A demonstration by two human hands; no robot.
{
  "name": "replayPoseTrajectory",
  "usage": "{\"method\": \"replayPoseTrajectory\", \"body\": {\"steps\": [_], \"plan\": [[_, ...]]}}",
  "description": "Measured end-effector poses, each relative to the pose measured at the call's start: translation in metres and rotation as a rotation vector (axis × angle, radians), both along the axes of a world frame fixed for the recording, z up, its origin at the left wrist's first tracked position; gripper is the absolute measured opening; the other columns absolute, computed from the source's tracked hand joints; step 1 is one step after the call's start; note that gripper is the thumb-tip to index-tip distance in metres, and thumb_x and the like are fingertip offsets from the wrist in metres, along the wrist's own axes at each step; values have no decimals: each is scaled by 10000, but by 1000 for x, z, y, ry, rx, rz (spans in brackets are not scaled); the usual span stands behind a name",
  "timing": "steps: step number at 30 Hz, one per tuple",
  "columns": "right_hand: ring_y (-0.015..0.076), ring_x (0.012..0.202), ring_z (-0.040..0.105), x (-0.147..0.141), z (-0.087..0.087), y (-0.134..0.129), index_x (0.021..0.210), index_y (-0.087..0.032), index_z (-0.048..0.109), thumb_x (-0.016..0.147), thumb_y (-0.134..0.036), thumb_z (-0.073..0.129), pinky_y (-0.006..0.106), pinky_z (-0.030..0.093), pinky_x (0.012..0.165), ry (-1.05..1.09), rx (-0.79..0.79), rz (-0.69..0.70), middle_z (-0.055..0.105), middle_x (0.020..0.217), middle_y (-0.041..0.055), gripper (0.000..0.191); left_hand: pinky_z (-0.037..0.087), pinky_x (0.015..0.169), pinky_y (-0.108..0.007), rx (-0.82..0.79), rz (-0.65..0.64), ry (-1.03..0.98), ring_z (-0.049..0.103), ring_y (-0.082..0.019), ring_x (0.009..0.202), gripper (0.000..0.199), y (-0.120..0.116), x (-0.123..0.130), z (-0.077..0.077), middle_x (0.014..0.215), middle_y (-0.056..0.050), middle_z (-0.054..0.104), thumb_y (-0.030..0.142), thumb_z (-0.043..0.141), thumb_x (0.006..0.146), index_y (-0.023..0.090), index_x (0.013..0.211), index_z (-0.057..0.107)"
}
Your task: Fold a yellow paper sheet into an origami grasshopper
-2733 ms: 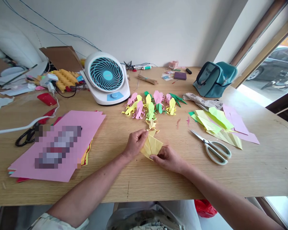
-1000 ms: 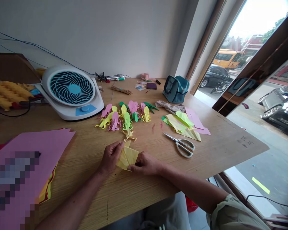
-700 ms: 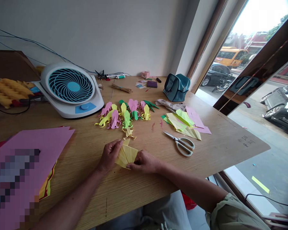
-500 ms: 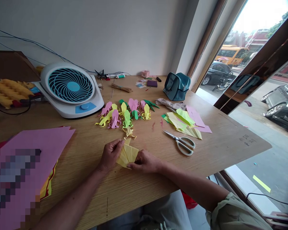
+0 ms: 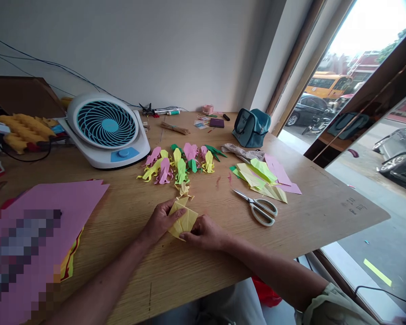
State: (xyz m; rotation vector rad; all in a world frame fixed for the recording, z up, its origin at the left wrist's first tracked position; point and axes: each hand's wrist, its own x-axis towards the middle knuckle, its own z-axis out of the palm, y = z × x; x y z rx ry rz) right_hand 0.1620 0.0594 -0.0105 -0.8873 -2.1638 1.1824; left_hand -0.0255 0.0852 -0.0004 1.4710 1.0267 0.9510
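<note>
A creased piece of pale yellow paper (image 5: 188,220) is held between my two hands above the table's near part. My left hand (image 5: 164,217) grips its left side, the thumb lying across the front face. At the lower right edge, my right hand (image 5: 206,231) pinches the paper with thumb and curled fingers. Just beyond the paper sits a small pale yellow folded figure (image 5: 183,189). Behind it stand several folded paper figures (image 5: 181,170) in pink, yellow and green. Scissors (image 5: 262,211) with white handles lie to the right, blades partly apart.
A white fan (image 5: 122,155) stands at the back left. Pink sheets (image 5: 77,198) lie at the left. Green, yellow and pink paper pieces (image 5: 262,174), a grey cloth (image 5: 242,152) and a teal bag (image 5: 252,127) are on the right. Brown sticks (image 5: 175,128) lie at the back.
My left thumb has moved from the paper's top left edge onto its front face. The whole view has shifted slightly.
</note>
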Motion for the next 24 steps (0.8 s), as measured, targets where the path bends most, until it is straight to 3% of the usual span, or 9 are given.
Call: {"method": "replayPoseTrajectory", "body": {"steps": [5, 8, 14, 17, 19, 21, 24], "plan": [[46, 505, 289, 2, 0, -4, 633, -180, 426, 877, -339, 564, 220, 214, 483, 20, -54, 43, 353, 570, -74, 322, 337, 522, -193, -54, 0, -75, 406, -89, 577, 398, -1, 3, -1, 646, 49, 453, 528, 674, 789, 168, 739, 512], [51, 510, 293, 3, 1, -7, 623, -178, 433, 873, -322, 567, 221, 208, 480, -8, -39, 67, 362, 566, -68, 318, 293, 518, -193, 23, 54, -69, 335, -80, 563, 446, 1, 4, -2, 614, 60, 369, 560, 623, 817, 174, 664, 459], [60, 520, 287, 6, 6, -10, 604, -174, 443, 871, -408, 600, 230, 207, 483, -5, -111, 97, 359, 570, -58, 388, 304, 557, -205, 183, 62, 38, 343, -90, 598, 431, 2, 4, 2, 621, 53, 381, 529, 587, 849, 174, 648, 447], [79, 554, 344, 10, 10, -7, 653, -164, 505, 879, -565, 566, 228, 252, 500, 119, -247, 7, 419, 600, -41, 464, 294, 548, -210, 196, 34, 77, 341, -86, 577, 425, 3, 2, 5, 604, 57, 380, 522, 593, 843, 175, 643, 451], [92, 575, 381, 14, 12, -4, 673, -160, 526, 902, -612, 499, 233, 289, 528, 174, -245, -90, 452, 610, -29, 508, 280, 542, -215, 214, 5, 119, 338, -84, 566, 416, 3, 1, 6, 594, 59, 381, 503, 604, 841, 171, 633, 467], [90, 569, 363, 16, 14, -2, 676, -164, 524, 904, -580, 516, 231, 281, 526, 152, -183, -175, 437, 604, -38, 474, 259, 530, -221, 225, -28, 178, 331, -84, 553, 407, 2, 0, 4, 579, 62, 375, 487, 615, 845, 163, 628, 498], [86, 562, 358, 20, 14, -2, 685, -169, 543, 897, -422, 568, 225, 272, 528, -37, -35, -184, 435, 599, -51, 331, 266, 531, -229, 291, -91, 323, 355, -88, 543, 397, -3, 3, -2, 563, 59, 400, 463, 611, 875, 155, 632, 551]]}}
